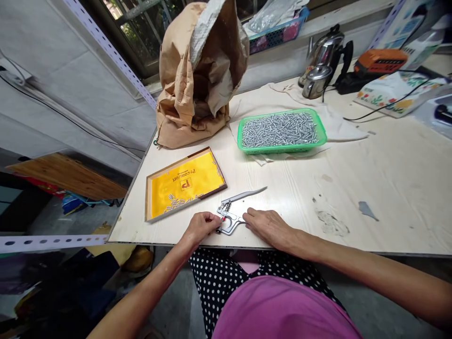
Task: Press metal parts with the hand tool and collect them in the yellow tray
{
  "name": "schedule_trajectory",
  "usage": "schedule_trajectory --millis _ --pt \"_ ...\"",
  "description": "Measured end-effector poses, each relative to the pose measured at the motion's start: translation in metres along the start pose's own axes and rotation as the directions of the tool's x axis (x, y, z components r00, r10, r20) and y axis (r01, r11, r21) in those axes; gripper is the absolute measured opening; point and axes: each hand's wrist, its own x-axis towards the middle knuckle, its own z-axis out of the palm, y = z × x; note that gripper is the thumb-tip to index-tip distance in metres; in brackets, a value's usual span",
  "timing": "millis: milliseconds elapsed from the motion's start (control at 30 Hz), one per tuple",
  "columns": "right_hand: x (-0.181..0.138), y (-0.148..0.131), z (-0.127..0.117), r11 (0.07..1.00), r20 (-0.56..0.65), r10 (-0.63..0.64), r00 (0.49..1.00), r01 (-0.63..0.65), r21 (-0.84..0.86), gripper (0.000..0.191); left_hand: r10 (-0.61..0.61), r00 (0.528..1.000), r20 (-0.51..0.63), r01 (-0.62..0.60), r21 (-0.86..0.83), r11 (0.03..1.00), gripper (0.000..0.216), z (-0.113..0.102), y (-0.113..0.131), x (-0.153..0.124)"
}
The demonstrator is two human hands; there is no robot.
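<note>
A metal hand press tool (pixel 236 210) with a long lever handle lies near the front edge of the pale table (pixel 370 197). My left hand (pixel 202 226) is pinched at the tool's head, its fingertips closed on a small part I cannot make out. My right hand (pixel 265 225) rests on the tool's lower handle, fingers curled over it. A yellow-lined shallow box (pixel 183 183) to the left holds several small metal pieces. A green basket (pixel 281 130) full of silver metal pins sits behind the tool.
A crumpled brown paper sack (pixel 197 75) stands at the back left. Metal kettles (pixel 323 59), an orange and black tool (pixel 374 63), a cable and a flowered box (pixel 399 92) lie at the back right. A white cloth (pixel 339 125) lies under the basket.
</note>
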Motion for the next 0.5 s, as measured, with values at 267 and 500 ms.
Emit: schedule_trajectory --millis 267,500 --pt "0.001 0.005 0.006 1.000 -0.026 -0.018 0.999 0.018 0.004 0.017 -0.152 0.988 0.025 0.151 0.041 0.988 0.039 -0.001 0.006 0.000" --pt "0.001 0.007 0.011 1.000 -0.055 -0.020 0.998 0.021 0.021 0.015 -0.164 0.984 0.068 0.155 0.128 0.980 0.036 -0.002 0.010 0.006"
